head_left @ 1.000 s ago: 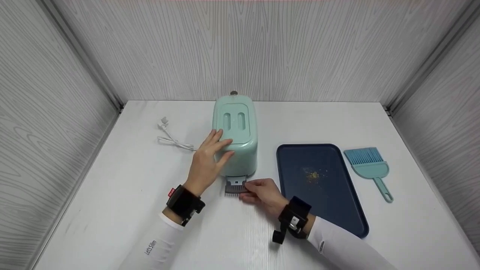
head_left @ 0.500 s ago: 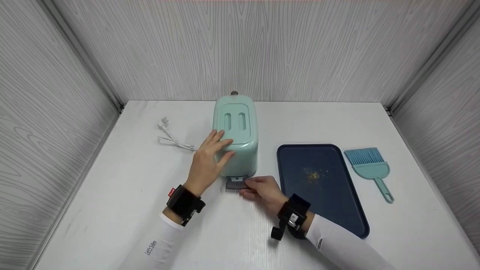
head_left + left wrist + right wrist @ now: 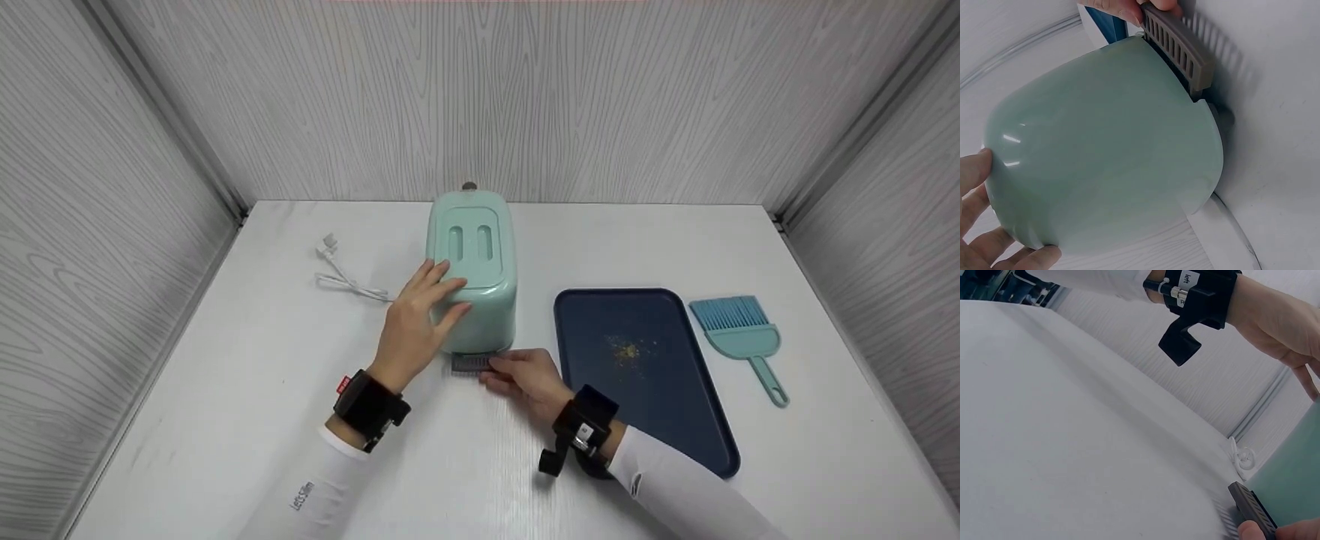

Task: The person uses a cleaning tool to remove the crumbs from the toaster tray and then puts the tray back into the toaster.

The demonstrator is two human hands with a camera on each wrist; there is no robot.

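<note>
A mint-green toaster [image 3: 480, 300] with two slots stands on the white table, its narrow end towards me. My left hand [image 3: 409, 330] rests its spread fingertips on the toaster's top and near end; in the left wrist view, its fingers [image 3: 988, 247] touch the body's edge. With thumb and fingers, my right hand [image 3: 529, 379] pinches the slotted dark grey handle of the crumb tray [image 3: 469, 364] at the toaster's base. Close up, this crumb tray [image 3: 1179, 48] sits almost against the body with a narrow gap. Its flat part is hidden inside.
To the right lies a navy tray [image 3: 660, 412] with a small pile of yellowish crumbs [image 3: 626, 352]. Beyond it is a teal brush [image 3: 742, 337]. A white power cord [image 3: 345, 281] with its plug lies left of the toaster. Wood-grain panels [image 3: 480, 97] enclose the table's back and sides.
My right hand has pushed the crumb tray forward into the toaster; its pale flat part, visible earlier, has slid out of sight. My left hand has stayed on the toaster.
</note>
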